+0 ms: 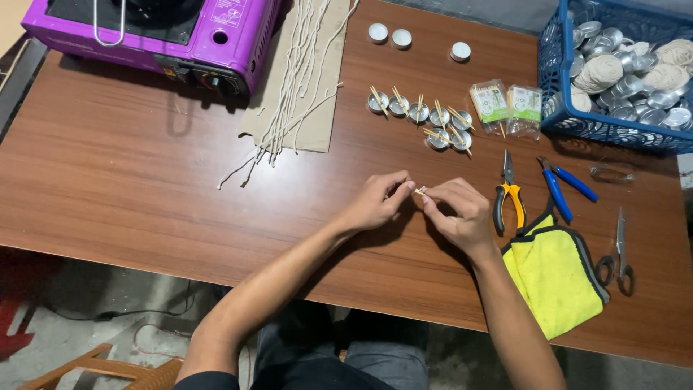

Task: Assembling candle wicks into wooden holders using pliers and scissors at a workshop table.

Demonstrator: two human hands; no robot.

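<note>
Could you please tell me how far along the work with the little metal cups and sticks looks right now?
Done: seven metal cups on the table already carry sticks across their tops. In hand: the left hand and right hand pinch a small stick piece between their fingertips. Left: three bare cups near the far edge and many more in the blue basket.

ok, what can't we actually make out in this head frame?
- Small pale piece pinched between the left hand and right hand: too small, fingers cover most of it.
- Purple stove: cut off by the top edge.
- Blue basket: cut off at the top right corner.
- Clear packets: contents too small to identify.
</note>
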